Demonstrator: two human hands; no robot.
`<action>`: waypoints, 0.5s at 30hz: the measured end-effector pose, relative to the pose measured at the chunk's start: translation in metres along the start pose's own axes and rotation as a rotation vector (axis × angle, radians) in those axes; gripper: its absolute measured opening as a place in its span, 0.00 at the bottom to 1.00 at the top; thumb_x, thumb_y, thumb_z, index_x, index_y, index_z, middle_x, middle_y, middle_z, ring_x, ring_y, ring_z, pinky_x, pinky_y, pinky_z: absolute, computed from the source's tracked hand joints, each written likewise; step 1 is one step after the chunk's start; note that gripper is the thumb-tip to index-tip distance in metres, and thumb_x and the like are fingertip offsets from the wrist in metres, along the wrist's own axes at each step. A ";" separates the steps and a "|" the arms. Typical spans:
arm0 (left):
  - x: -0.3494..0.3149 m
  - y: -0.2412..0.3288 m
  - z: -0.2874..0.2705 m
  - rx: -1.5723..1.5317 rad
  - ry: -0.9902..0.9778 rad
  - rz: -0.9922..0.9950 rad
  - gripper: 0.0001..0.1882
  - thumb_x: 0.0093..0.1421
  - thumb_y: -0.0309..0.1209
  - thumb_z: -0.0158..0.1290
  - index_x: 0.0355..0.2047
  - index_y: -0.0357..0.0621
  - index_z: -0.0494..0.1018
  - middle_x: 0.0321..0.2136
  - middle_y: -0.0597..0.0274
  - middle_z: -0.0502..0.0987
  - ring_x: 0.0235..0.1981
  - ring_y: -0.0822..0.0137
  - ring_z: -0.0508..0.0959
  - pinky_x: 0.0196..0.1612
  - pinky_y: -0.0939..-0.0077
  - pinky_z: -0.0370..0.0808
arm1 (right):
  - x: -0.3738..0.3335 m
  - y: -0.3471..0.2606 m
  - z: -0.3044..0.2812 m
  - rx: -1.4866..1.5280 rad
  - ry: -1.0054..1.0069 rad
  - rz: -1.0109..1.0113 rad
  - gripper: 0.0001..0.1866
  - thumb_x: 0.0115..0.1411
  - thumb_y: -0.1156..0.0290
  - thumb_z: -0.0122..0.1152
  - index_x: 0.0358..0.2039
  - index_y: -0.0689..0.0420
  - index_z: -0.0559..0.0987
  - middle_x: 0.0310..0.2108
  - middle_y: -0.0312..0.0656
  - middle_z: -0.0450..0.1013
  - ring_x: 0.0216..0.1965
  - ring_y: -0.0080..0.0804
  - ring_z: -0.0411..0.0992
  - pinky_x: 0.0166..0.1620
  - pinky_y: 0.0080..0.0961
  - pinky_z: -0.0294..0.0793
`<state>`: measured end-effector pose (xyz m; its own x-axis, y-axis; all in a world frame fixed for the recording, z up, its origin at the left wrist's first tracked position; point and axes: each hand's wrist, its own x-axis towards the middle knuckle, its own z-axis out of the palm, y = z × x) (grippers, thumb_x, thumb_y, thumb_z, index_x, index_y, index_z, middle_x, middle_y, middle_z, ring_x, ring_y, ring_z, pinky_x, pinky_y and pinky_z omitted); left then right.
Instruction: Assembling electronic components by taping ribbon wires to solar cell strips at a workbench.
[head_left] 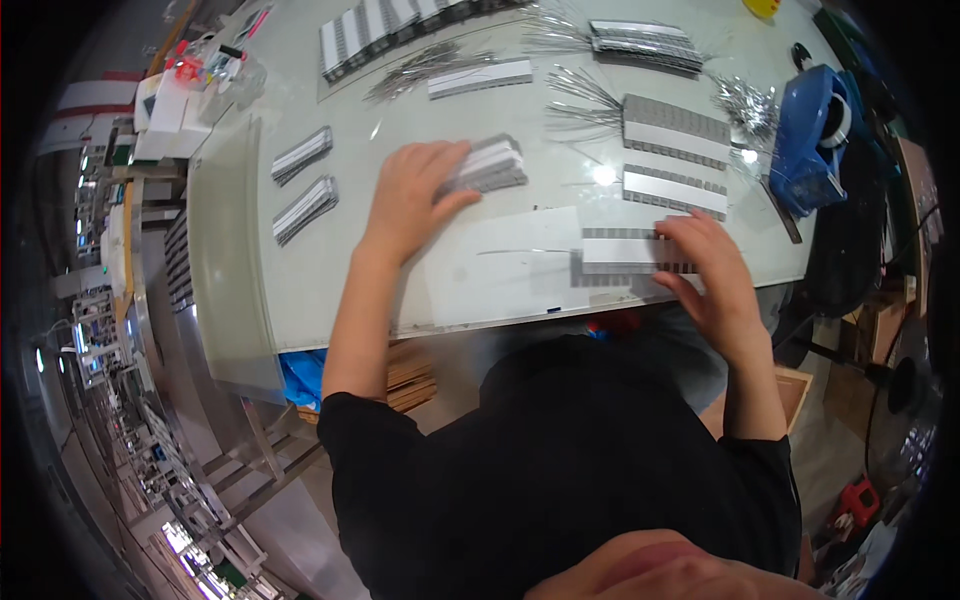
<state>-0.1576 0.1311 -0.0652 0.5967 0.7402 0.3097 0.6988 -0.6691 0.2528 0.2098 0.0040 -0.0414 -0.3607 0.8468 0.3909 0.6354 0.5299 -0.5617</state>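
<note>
My left hand (412, 196) has its thumb and fingers closed about the left end of a small stack of grey-and-white toothed strips (495, 163). Nearer the table's front edge, my right hand (712, 275) grips the right end of a similar toothed strip (615, 250) between thumb and fingers. That strip lies over a white sheet (500, 270), and a thin wire (520, 251) reaches left from it. Beyond my right hand lie another toothed strip (675, 190) and a stack of strips (675, 132) with thin wires fanning out on its left.
Two small strip bundles (303, 155) lie at left. Loose wires (425, 68), a single strip (480, 79) and a long row of stacks (400, 30) are farther back. At right stand a blue tape dispenser (808, 140) and a tangle of silvery wire (748, 105).
</note>
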 end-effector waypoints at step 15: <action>-0.047 0.184 0.063 -0.415 0.096 0.035 0.26 0.48 0.24 0.65 0.50 0.39 0.77 0.55 0.49 0.72 0.54 0.44 0.72 0.56 0.51 0.70 | -0.108 0.015 0.037 -0.199 0.413 0.364 0.17 0.51 0.75 0.71 0.43 0.57 0.80 0.48 0.46 0.72 0.51 0.46 0.69 0.56 0.41 0.65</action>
<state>-0.0325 -0.0225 -0.0911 0.5643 0.7201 0.4038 0.4487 -0.6781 0.5822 0.2329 -0.0776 -0.1185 0.1757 0.8636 0.4725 0.7988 0.1555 -0.5812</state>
